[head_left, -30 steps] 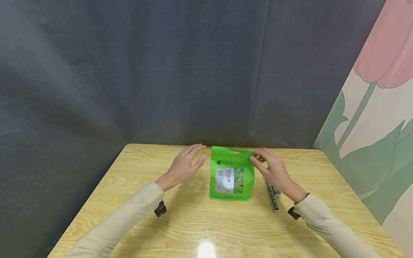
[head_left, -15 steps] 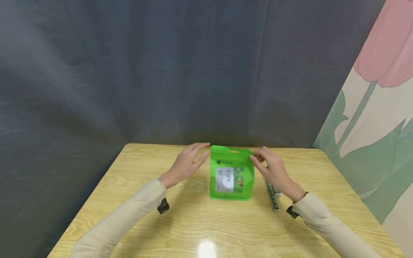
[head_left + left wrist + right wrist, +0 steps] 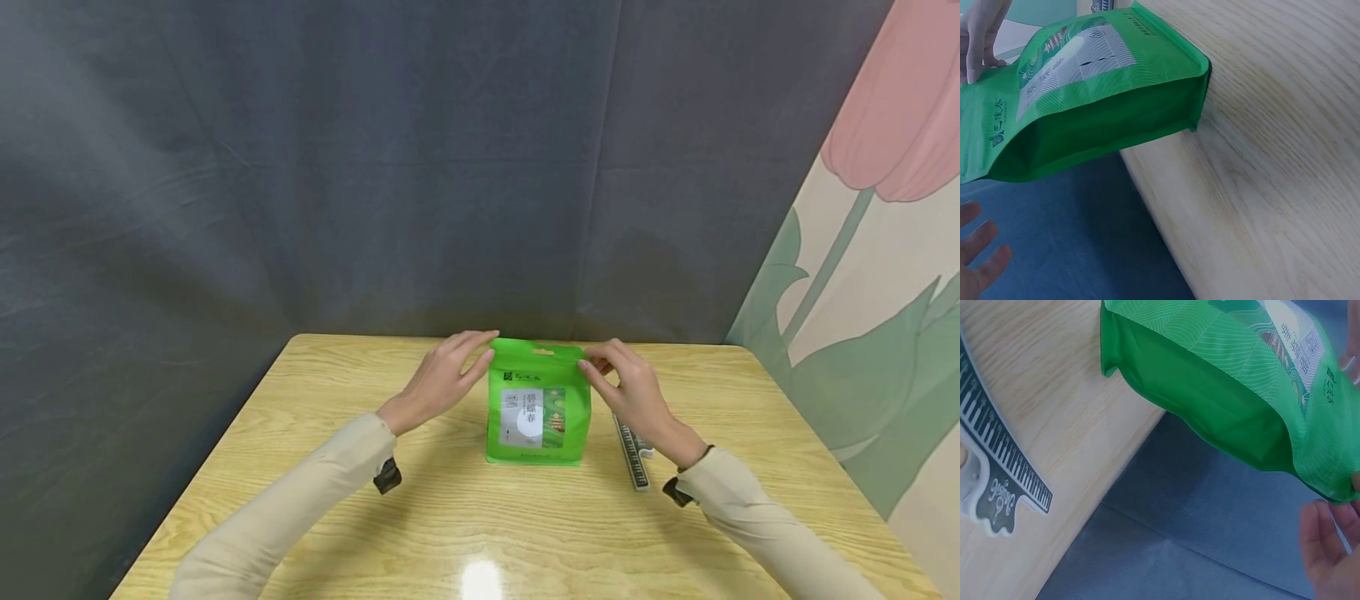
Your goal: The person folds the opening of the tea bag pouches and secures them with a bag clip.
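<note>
A bright green pouch of tea (image 3: 572,417) with a grey-and-green label stands upright on the wooden table. My right hand (image 3: 630,387) pinches its top right corner; in the right wrist view the thumb overlaps the front while the other fingers (image 3: 1315,534) lie behind the edge. My left hand (image 3: 438,379) is at the opposite top corner, thumb and fingers spread apart. From the left wrist, its fingertips (image 3: 985,240) show just off the corner, with a gap to the pouch.
A flat dark green strip (image 3: 632,450) with a white border and piano-key-like marks lies right of the pouch, partly under the right forearm in view. The wooden table (image 3: 480,517) ends at a dark curtain (image 3: 450,167) behind. A flower-painted wall (image 3: 885,333) stands at the right.
My left hand has moved right, up to the pouch's top left corner. The right hand stays at the top right corner, and the pouch has hardly moved.
</note>
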